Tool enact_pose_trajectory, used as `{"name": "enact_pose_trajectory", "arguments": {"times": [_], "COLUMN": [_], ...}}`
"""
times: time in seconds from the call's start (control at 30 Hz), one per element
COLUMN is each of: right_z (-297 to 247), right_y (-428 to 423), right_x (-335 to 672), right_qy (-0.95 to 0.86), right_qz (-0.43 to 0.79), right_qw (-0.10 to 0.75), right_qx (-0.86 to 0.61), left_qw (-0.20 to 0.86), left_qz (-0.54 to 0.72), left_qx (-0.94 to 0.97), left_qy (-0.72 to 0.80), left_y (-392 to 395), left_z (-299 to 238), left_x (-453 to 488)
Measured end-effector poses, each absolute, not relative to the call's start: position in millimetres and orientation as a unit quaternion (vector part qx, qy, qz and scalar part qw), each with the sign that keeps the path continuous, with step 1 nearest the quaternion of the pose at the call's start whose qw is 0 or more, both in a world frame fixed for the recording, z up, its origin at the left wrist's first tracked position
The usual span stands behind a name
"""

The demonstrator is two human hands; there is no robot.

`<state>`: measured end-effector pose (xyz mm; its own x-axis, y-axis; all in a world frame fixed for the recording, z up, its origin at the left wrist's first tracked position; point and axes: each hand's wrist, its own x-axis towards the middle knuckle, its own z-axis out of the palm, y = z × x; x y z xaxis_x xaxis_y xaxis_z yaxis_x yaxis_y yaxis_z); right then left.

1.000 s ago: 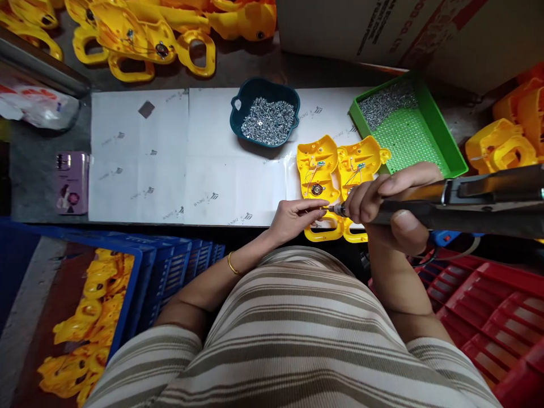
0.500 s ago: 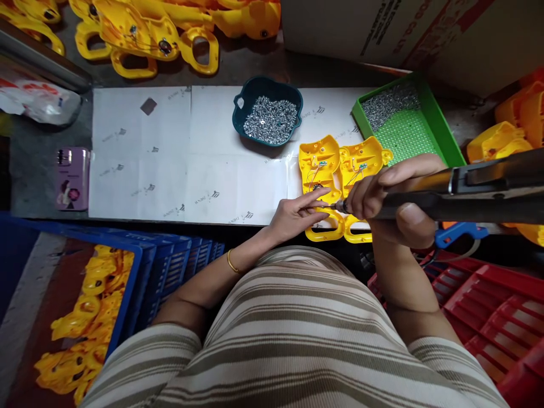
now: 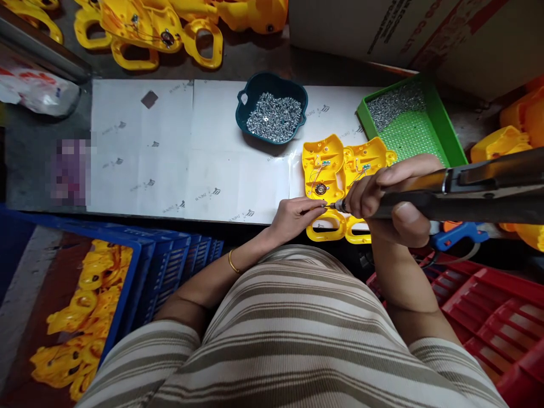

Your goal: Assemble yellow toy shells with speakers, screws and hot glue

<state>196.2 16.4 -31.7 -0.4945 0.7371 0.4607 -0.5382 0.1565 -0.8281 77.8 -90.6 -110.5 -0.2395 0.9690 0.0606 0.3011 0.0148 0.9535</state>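
Observation:
My right hand (image 3: pixel 393 198) is wrapped round a dark power screwdriver (image 3: pixel 488 192), held level with its bit pointing left. The fingertips of my left hand (image 3: pixel 293 218) are pinched together at the bit's tip; whatever they hold is too small to make out. Below the tools, two yellow plastic shell halves (image 3: pixel 322 148) with loop handles lie open side by side at the table's front edge. Thin wires and small green boards show inside them, and a round speaker (image 3: pixel 321 189) sits in the left one. My right hand hides part of the other.
A dark teal bowl (image 3: pixel 244 122) of screws and a green tray (image 3: pixel 453 133) of small metal parts stand behind. More yellow shells (image 3: pixel 144 34) lie at the back left. Blue crates (image 3: pixel 164 272) and a red crate (image 3: pixel 488 306) flank me. A blue-handled tool (image 3: pixel 459 235) is at right.
My left fingers have closed together at the bit's tip, uncovering the speaker. The screwdriver stays almost in place. The whole view has shifted slightly.

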Motion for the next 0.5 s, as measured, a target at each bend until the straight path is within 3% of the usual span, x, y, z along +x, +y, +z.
{"name": "enact_pose_trajectory", "arguments": {"times": [0.33, 0.5], "right_z": [-33.1, -39.3], "right_y": [19.4, 23.7], "right_x": [201.1, 196.9], "right_qy": [-0.614, -0.601], "right_qz": [0.633, 0.615], "right_qw": [0.462, 0.503], "right_qx": [-0.091, -0.089], "left_qw": [0.338, 0.185], "left_qz": [0.468, 0.428], "left_qx": [0.532, 0.529], "left_qy": [0.619, 0.709], "left_y": [-94.1, -98.0], "left_z": [-110.8, -112.9], "left_x": [80.4, 72.8]}}
